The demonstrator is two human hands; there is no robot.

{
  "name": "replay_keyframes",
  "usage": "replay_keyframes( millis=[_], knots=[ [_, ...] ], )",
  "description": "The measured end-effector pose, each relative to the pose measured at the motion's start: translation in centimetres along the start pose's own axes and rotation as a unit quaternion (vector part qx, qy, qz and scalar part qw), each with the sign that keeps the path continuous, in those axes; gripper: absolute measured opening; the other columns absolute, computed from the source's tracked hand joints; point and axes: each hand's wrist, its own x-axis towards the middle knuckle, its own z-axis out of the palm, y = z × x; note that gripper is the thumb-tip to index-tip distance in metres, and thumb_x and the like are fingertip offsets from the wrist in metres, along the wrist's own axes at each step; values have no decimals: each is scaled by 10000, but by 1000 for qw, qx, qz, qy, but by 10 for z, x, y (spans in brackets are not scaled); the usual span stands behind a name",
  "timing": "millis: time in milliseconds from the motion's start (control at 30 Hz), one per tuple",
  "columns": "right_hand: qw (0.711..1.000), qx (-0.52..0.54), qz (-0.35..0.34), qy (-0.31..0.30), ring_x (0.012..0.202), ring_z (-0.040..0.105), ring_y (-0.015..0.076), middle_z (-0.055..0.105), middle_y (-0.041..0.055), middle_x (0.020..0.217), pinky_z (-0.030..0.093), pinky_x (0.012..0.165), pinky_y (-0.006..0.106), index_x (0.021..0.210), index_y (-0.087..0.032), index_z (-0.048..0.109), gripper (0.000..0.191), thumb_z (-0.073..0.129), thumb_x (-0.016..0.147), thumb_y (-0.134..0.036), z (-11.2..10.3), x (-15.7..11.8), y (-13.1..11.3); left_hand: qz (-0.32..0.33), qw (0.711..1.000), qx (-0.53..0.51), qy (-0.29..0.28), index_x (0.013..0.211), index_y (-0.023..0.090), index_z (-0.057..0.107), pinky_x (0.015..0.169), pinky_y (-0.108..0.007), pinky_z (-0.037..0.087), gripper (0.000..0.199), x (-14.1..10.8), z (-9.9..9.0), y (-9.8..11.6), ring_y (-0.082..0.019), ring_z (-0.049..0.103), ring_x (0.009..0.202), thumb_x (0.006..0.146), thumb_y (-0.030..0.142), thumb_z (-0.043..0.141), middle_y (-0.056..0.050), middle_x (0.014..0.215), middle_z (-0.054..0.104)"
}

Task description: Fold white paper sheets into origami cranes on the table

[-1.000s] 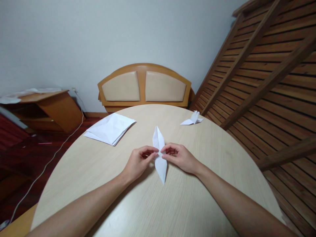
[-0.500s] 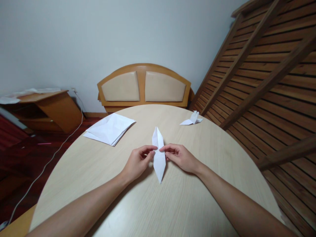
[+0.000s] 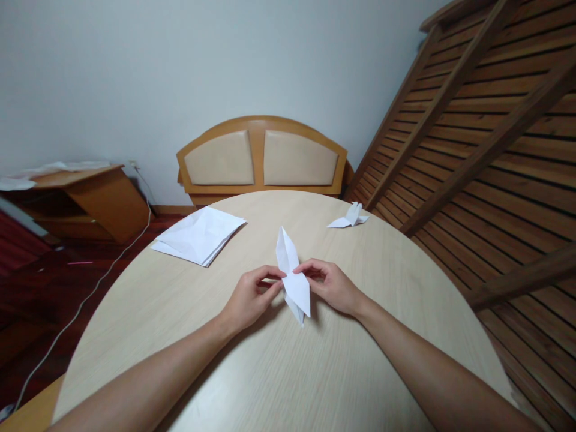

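Note:
A folded white paper (image 3: 297,288) is held above the middle of the round table, one long point toward the far side and two separate points toward me. My left hand (image 3: 254,297) pinches its left edge near the middle between thumb and fingers. On the other side, my right hand (image 3: 330,285) grips the right edge at the same height, its thumb partly hidden by the paper. A finished-looking folded paper bird (image 3: 351,217) rests at the table's far right. Several white paper sheets (image 3: 198,235) lie stacked at the far left.
The round wooden table (image 3: 360,372) fills the foreground. Behind it stands a padded headboard (image 3: 261,157). Wooden slats (image 3: 486,150) lean at the right. A low cabinet (image 3: 103,204) and a white cable (image 3: 96,288) are at the left on the floor.
The near part of the folded paper has split into two points, its upper layer swung to the right. The far point has tilted slightly left. Both hands have barely moved.

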Motion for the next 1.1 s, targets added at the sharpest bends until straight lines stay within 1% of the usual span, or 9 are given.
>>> replay_keyframes(
  millis=[167,267,333,467,667,833,900,967,1100],
  knots=[
    [999,-14,-30,10,856,679,181,723,47,929,530,799,330,935,-196,680,79,657,876,-243,3,0,-1,10,999,38,28,906,159,697,689,-278,571,161,0,-1,0,-171,701,786,900,279,589,-67,888,751],
    [997,-33,-64,25,922,667,193,714,66,1003,524,793,323,856,-197,692,64,665,872,-252,4,1,-6,12,998,47,39,878,159,681,632,-258,550,158,-1,-1,0,-161,687,737,895,282,584,-60,850,743],
    [996,-40,-76,37,920,664,197,713,70,999,520,786,324,836,-195,698,93,674,870,-277,5,1,-7,10,998,44,43,872,156,674,613,-251,537,160,-1,-1,1,-158,678,725,891,288,585,-60,841,735],
    [998,-26,-45,39,819,665,181,725,46,888,518,769,322,878,-191,703,138,698,868,-328,7,1,-5,-12,998,17,59,845,157,630,562,-231,499,169,-1,1,1,-147,654,686,879,322,615,-47,803,705],
    [998,30,-23,49,821,674,172,700,24,896,531,784,324,955,-210,609,215,725,847,-356,9,1,-7,-30,995,-55,73,944,185,521,547,-204,452,216,0,4,0,-133,644,675,852,320,662,-6,764,680],
    [997,35,-18,63,792,666,158,655,-8,843,524,739,301,933,-233,508,205,676,883,-340,10,0,-7,-18,997,-16,67,833,181,522,500,-185,397,201,-2,3,1,-107,577,616,870,339,641,20,712,607],
    [997,22,-32,67,802,656,153,650,-6,847,514,743,294,907,-227,537,152,651,902,-326,9,0,-5,-11,998,3,63,805,177,528,493,-183,390,205,-2,3,2,-104,567,615,879,339,630,20,720,596],
    [997,4,-44,61,842,657,162,675,11,878,509,770,303,913,-218,612,85,619,922,-301,9,0,-4,-6,998,13,60,808,175,542,496,-185,396,196,-2,3,3,-106,570,621,887,336,621,16,730,604],
    [998,-17,-42,42,942,670,192,734,47,982,515,840,345,990,-220,718,149,594,935,-279,9,1,-5,6,998,27,61,851,171,601,557,-210,460,160,-1,2,2,-118,603,662,896,324,616,-4,784,660]
  ],
)
